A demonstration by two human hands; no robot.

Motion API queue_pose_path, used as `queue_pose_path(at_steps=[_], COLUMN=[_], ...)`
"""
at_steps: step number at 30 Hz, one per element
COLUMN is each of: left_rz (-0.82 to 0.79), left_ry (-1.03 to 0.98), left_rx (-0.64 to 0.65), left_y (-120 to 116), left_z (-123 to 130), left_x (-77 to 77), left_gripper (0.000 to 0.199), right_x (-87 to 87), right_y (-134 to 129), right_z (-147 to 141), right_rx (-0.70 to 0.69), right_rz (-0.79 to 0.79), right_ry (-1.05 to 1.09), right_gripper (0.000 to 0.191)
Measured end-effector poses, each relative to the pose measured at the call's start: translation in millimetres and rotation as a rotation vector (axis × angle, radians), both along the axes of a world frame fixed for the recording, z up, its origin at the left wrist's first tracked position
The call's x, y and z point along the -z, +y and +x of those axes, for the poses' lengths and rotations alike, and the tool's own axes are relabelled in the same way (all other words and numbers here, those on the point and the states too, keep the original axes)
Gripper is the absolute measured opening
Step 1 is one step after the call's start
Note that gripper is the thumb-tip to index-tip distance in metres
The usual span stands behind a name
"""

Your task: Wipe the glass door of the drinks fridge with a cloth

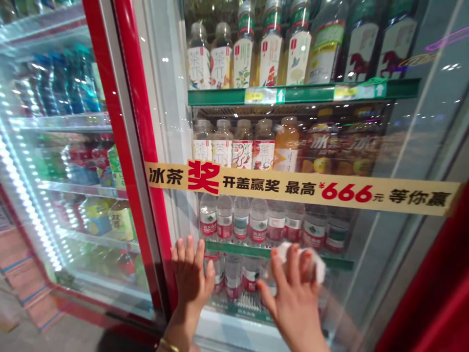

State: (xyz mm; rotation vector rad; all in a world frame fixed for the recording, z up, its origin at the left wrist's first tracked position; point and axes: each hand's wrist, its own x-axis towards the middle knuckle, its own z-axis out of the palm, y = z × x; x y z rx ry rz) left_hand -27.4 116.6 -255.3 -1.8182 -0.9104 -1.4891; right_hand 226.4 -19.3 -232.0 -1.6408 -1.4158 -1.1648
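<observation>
in the head view, a white cloth [320, 268], perhaps a paper tissue, is held by the right hand [296, 288], on the near side of the glass door [399, 254]. the fingers are spread and a little bent over it, and its border is seen beyond the fingertips and at their right. it seems to be kept flat under the fingers so that it is borne against the glass; whether its edge is also gripped cannot be told, because it is mostly covered and blurred.

to the left of the cloth, well apart from it, the left hand [191, 274] is raised with the fingers almost straight. nothing is seen to be held in it. it is placed near the left border of the door, beside the red frame [141, 105], probably for support, though firm contact cannot be confirmed.

on the far side of the glass, the water bottles [259, 226] are arranged in rows behind both hands, and the tea bottles [243, 58] are stood higher. their labels are turned to the front, presumably to be read through the door. above the hands, a yellow strip [300, 188] is stretched across the glass. farther left, a second cooler [60, 122] is seen.
</observation>
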Motion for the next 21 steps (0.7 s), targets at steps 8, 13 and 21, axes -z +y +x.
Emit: queue_pose_path(at_steps=[8,13,21], left_rz=[-0.033,-0.083,-0.036], left_ry=[-0.108,-0.149,-0.080], left_rx=[0.076,0.081,0.027], left_y=[-10,-23,-10], left_z=[14,24,20], left_x=[-2.6,-7.8,5.6], left_gripper=[0.084,0.086,0.088], right_x=[-42.9,-20.8,-47.7], right_y=[-18,5,-14], right_z=[45,-21,41], right_rx=[0.089,-0.101,0.099], right_rz=[0.143,-0.087,0.140], right_ry=[0.330,-0.074,0.342], right_gripper=[0.080,0.091,0.083])
